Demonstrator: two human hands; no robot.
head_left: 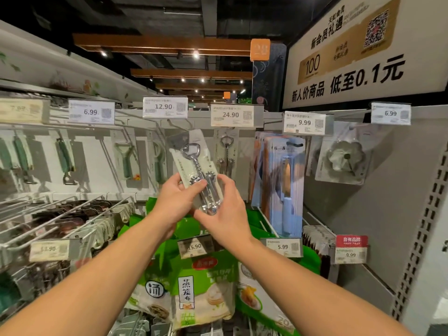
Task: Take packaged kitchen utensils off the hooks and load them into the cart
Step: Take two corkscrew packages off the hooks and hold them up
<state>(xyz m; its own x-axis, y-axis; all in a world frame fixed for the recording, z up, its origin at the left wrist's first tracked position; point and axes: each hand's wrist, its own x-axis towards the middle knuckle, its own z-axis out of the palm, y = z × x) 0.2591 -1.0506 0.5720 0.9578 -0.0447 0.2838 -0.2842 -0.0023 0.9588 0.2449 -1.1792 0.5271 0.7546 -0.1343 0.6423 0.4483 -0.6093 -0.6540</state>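
Note:
A packaged metal corkscrew (pixel 194 163) in a clear blister on a white card is tilted in front of the hook wall, its top near the hook (pixel 178 126) under the 12.90 tag. My left hand (pixel 174 200) grips its lower left side, thumb over the front. My right hand (pixel 225 209) grips its lower right edge and bottom. More corkscrew packs (pixel 226 151) hang behind under the 24.90 tag. No cart is in view.
Green-handled peelers (pixel 127 161) hang at left. Blue knife packs (pixel 284 183) and a flower-shaped steel mould (pixel 344 157) hang at right. Green steamer-cloth bags (pixel 203 292) hang below my arms. Long bare hooks (pixel 48 214) jut out at lower left. A perforated upright (pixel 421 229) bounds the right.

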